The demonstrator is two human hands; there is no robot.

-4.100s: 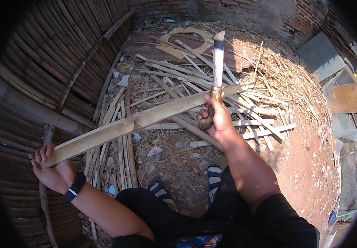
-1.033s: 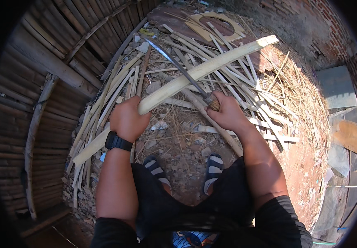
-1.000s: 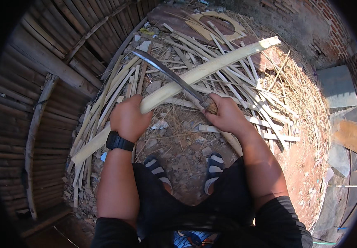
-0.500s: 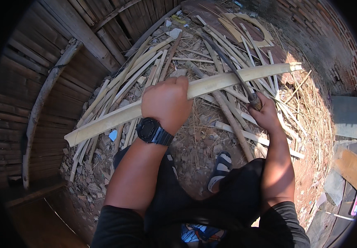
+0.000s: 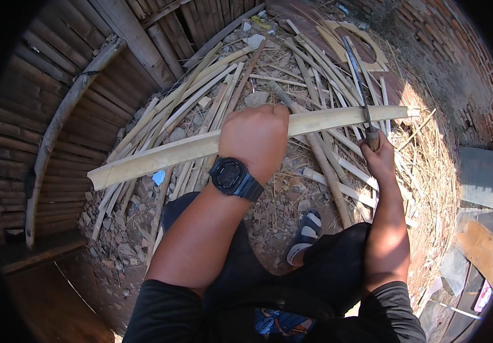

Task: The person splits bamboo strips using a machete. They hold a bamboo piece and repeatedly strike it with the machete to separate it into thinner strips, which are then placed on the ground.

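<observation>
My left hand [image 5: 255,137], with a dark watch on its wrist, is closed round the middle of a long split bamboo strip [image 5: 160,162]. The strip spans from left to right in front of my legs, its right end slightly higher. In my right hand [image 5: 379,157] is the wooden handle of a machete [image 5: 363,91]. Its long, narrow dark blade points away from me and crosses the strip near the right end. Whether the edge touches or cuts into the bamboo cannot be made out.
Several bamboo strips and poles [image 5: 326,171] lie across the rubble-strewn ground beyond my feet. A slatted bamboo wall [image 5: 58,108] stands left, a brick wall [image 5: 429,46] at the far right. Cut board with a round hole [image 5: 380,54] lies at the back; sheets and panels [image 5: 479,177] lie right.
My right hand has moved right, bringing the machete closer to the strip's right end, its blade now more upright in view. My left hand sits farther right along the strip.
</observation>
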